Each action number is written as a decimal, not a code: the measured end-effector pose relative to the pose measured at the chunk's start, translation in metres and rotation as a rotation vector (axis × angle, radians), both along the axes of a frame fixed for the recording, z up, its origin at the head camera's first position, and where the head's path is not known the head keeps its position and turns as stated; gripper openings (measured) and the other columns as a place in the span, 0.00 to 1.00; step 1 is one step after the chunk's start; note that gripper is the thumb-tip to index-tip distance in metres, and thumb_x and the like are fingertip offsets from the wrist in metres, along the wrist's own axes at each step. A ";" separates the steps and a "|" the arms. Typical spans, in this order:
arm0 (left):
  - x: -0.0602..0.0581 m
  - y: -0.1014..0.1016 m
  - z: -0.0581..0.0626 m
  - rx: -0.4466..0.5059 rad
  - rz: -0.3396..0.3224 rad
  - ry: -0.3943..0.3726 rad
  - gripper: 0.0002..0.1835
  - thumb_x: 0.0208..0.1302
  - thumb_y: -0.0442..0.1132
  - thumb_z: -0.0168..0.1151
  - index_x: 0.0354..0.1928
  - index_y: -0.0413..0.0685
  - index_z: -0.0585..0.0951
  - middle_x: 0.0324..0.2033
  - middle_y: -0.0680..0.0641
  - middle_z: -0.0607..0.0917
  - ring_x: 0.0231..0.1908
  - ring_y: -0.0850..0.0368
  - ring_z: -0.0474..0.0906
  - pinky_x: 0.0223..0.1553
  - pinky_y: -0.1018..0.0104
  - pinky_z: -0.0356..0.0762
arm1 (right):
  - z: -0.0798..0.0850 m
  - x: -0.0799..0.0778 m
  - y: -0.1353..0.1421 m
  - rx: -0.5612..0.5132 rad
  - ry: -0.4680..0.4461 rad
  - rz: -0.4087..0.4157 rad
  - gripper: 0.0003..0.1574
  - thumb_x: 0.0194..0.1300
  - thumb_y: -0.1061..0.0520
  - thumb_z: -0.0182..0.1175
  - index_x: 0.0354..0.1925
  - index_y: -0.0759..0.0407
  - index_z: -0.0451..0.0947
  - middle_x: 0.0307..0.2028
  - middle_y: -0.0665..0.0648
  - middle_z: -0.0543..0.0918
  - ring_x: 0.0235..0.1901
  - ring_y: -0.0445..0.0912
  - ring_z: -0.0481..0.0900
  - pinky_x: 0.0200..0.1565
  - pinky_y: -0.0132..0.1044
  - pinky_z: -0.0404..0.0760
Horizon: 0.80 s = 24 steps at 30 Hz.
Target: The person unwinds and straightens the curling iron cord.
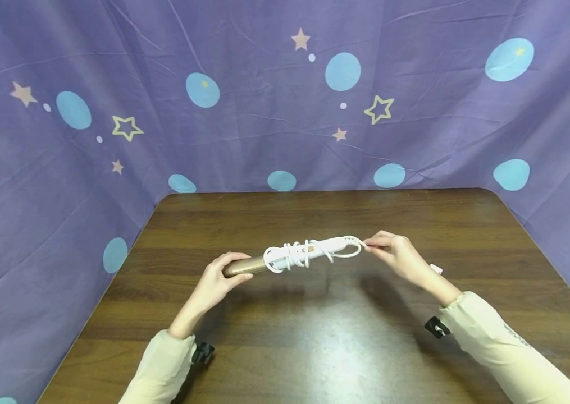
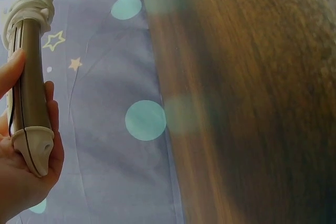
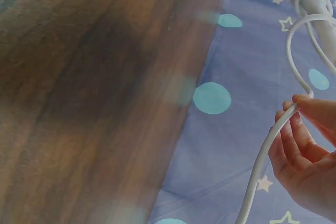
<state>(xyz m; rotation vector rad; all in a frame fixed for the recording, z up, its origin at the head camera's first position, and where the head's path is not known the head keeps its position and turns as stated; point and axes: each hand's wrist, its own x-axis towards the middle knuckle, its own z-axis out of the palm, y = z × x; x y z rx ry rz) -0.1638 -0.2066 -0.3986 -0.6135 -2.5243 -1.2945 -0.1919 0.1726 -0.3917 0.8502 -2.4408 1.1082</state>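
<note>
Pale right sleeve lies nearest, at five o'clock in the head view, and the left sleeve is at seven o'clock. Above the brown surface, near the centre, a hair straightener is held in the air. Its gold end points to about nine o'clock, its white handle to about three o'clock and slightly upward. The left grip is clasped round the gold end, between thumb and fingers. The right grip, at three o'clock from the handle, pinches the white cord; beyond the fingers, this cord runs toward seven o'clock in the right wrist view. Several turns of it lie around the handle.

From this, the step in hand seems to be the managing of the cord; whether it is being wound or unwound, one cannot tell. The next move would probably call for a steady left grip, so that the straightener does not turn, while the right grip guides the cord around the handle without pulling hard at its root.
</note>
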 end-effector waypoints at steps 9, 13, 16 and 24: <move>0.000 -0.001 0.001 0.029 0.071 -0.027 0.19 0.44 0.33 0.69 0.42 0.44 0.78 0.36 0.46 0.80 0.34 0.59 0.71 0.36 0.68 0.66 | -0.014 0.003 0.000 0.049 0.016 0.075 0.08 0.50 0.71 0.61 0.33 0.69 0.80 0.26 0.53 0.79 0.27 0.37 0.73 0.29 0.30 0.73; -0.001 -0.001 0.001 0.042 0.098 -0.039 0.19 0.44 0.33 0.69 0.42 0.43 0.78 0.36 0.45 0.80 0.34 0.57 0.70 0.37 0.67 0.66 | -0.019 0.007 -0.001 0.068 0.022 0.118 0.07 0.51 0.70 0.60 0.32 0.69 0.80 0.26 0.55 0.79 0.27 0.37 0.73 0.29 0.30 0.73; 0.005 0.005 0.011 0.039 0.117 -0.032 0.19 0.44 0.30 0.68 0.42 0.39 0.78 0.36 0.42 0.80 0.34 0.55 0.70 0.36 0.67 0.66 | -0.022 0.011 -0.001 0.081 0.028 0.141 0.07 0.50 0.71 0.60 0.32 0.68 0.80 0.27 0.54 0.78 0.28 0.37 0.73 0.29 0.29 0.73; 0.006 0.006 0.011 0.038 0.148 -0.032 0.19 0.44 0.29 0.68 0.42 0.37 0.77 0.37 0.40 0.80 0.34 0.53 0.71 0.36 0.66 0.66 | -0.020 0.020 0.001 0.113 0.120 0.168 0.10 0.47 0.73 0.61 0.32 0.67 0.81 0.27 0.52 0.78 0.28 0.39 0.76 0.32 0.27 0.73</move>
